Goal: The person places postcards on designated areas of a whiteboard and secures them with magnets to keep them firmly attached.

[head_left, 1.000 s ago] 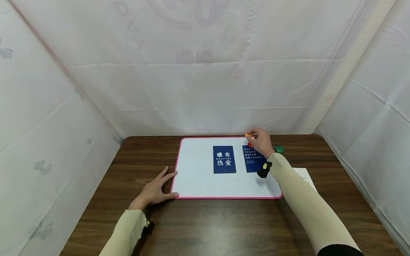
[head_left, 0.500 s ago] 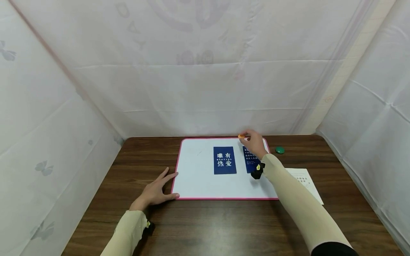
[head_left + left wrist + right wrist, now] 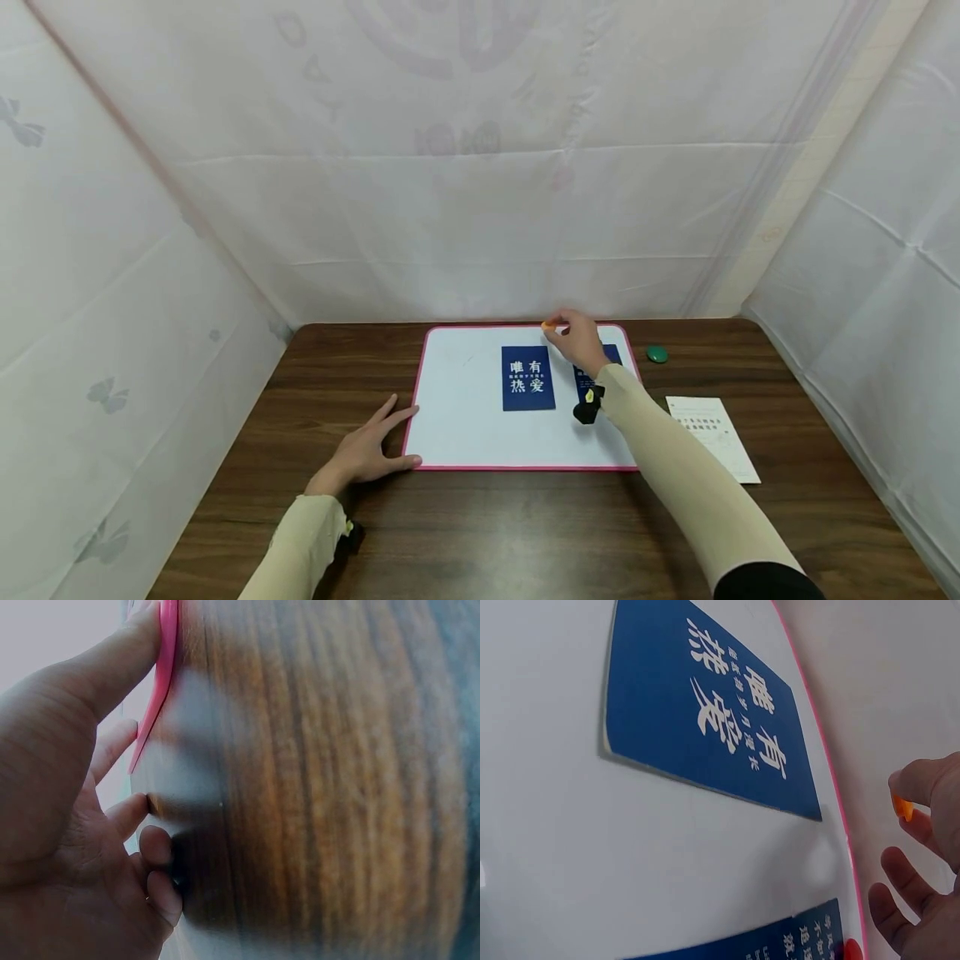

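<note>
I see a small orange piece [image 3: 550,323] pinched in the fingertips of my right hand [image 3: 576,340], held above the far edge of the white board [image 3: 465,417], just right of the blue card with large characters [image 3: 528,378]. A second blue card [image 3: 611,357] lies right of it, partly under that wrist, with a red dot [image 3: 850,947] at its far end. My left hand [image 3: 363,454] rests flat and spread on the counter [image 3: 525,533], fingertips touching the board's pink near-left edge. To the right sit a green disc [image 3: 657,354] and a paper slip [image 3: 712,425].
</note>
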